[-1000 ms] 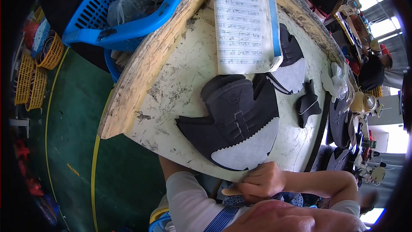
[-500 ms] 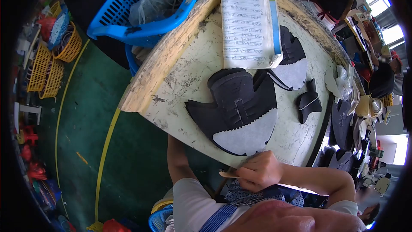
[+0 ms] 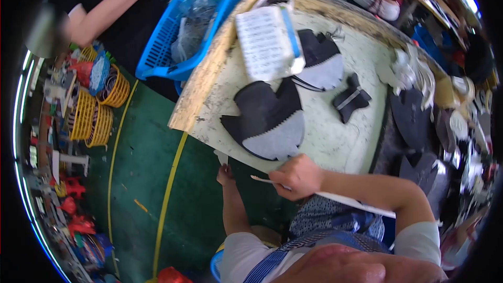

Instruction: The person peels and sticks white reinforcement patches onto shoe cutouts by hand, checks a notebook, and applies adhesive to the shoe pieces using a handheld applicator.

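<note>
My right hand (image 3: 298,176) is closed in a fist at the near edge of the pale worktable (image 3: 335,149), with a thin pale strip-like tool (image 3: 262,180) sticking out of it. Lower and to the left, beside the table edge, my left hand (image 3: 225,174) pinches a small pale grey piece (image 3: 221,157). Just beyond my right hand lies a stack of black shoe-upper pieces (image 3: 262,107) with a grey zigzag-edged panel (image 3: 277,135). A second such stack (image 3: 319,71) lies behind it, partly under an open notebook (image 3: 264,42). A tied black bundle (image 3: 352,98) sits to the right.
A blue basket (image 3: 162,55) with clear plastic bags stands beyond the table's wooden rim (image 3: 194,99). Another person's arm (image 3: 115,8) reaches above it. More dark pieces (image 3: 411,118) lie at the right. Yellow baskets (image 3: 81,115) stand across the green floor.
The view has shifted, so the table appears further left and up. My left hand, hidden before, now shows with a pale piece. Another person's arm now extends over the blue basket.
</note>
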Action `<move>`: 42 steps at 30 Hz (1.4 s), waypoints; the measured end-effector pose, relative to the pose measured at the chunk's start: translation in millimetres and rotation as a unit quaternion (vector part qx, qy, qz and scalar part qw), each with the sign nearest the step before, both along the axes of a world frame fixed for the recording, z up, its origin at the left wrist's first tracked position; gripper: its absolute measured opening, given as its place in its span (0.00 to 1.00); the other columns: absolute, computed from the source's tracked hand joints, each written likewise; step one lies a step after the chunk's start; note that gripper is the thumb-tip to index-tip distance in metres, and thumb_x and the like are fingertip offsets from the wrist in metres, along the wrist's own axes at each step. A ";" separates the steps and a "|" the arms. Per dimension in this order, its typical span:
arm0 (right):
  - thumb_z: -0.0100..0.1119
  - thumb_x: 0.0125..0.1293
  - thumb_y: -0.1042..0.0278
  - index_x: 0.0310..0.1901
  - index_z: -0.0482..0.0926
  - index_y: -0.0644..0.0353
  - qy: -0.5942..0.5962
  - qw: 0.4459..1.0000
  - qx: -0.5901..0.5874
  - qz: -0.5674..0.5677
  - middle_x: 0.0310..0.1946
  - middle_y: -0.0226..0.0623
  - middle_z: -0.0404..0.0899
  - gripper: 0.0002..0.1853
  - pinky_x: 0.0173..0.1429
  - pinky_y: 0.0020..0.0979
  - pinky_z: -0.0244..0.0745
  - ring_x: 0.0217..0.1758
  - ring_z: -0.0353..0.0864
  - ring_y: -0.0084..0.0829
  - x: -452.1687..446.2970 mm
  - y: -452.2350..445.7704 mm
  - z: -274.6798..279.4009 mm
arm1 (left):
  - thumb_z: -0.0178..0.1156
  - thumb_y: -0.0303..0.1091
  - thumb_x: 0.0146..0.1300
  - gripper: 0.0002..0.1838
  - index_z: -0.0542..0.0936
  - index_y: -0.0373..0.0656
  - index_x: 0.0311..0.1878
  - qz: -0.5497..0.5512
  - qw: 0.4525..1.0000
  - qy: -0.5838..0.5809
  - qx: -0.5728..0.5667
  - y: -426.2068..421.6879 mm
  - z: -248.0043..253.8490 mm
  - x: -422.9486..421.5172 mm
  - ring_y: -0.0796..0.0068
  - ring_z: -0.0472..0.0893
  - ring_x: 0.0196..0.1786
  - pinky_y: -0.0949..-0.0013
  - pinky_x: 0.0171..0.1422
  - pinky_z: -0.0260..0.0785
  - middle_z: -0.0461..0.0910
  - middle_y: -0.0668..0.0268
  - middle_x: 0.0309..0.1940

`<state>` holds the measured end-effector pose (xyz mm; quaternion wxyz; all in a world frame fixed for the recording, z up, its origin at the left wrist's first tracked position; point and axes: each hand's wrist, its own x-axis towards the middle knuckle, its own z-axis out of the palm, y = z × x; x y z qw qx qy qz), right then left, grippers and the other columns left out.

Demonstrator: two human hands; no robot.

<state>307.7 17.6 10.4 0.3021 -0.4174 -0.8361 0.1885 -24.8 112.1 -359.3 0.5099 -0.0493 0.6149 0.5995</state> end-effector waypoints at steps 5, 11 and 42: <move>0.60 0.54 0.66 0.31 0.73 0.57 0.006 1.000 0.004 -0.007 0.17 0.38 0.74 0.07 0.26 0.46 0.73 0.22 0.80 0.45 1.0 -2.7 -5.7 | 0.56 0.18 0.66 0.09 0.77 0.26 0.48 -0.100 0.993 -0.069 0.001 -91.5 31.9 -7.8 0.67 0.82 0.50 0.68 0.60 0.83 0.78 0.57 0.45; 0.59 0.56 0.65 0.40 0.76 0.61 0.039 0.988 -0.134 -0.066 0.25 0.49 0.81 0.12 0.36 0.54 0.75 0.32 0.83 0.56 -2.2 -4.0 4.5 | 0.49 0.22 0.73 0.18 0.72 0.33 0.65 -0.144 0.986 -0.077 -0.025 -161.3 109.6 30.9 0.66 0.81 0.60 0.67 0.65 0.79 0.79 0.58 0.56; 0.62 0.73 0.65 0.32 0.77 0.63 -0.063 0.666 -0.018 -0.743 0.24 0.38 0.73 0.12 0.32 0.34 0.67 0.25 0.72 0.28 285.4 -367.5 98.0 | 0.55 0.30 0.68 0.07 0.78 0.35 0.41 -0.571 0.717 0.094 0.388 -225.1 405.1 240.5 0.84 0.71 0.37 0.75 0.41 0.63 0.75 0.71 0.32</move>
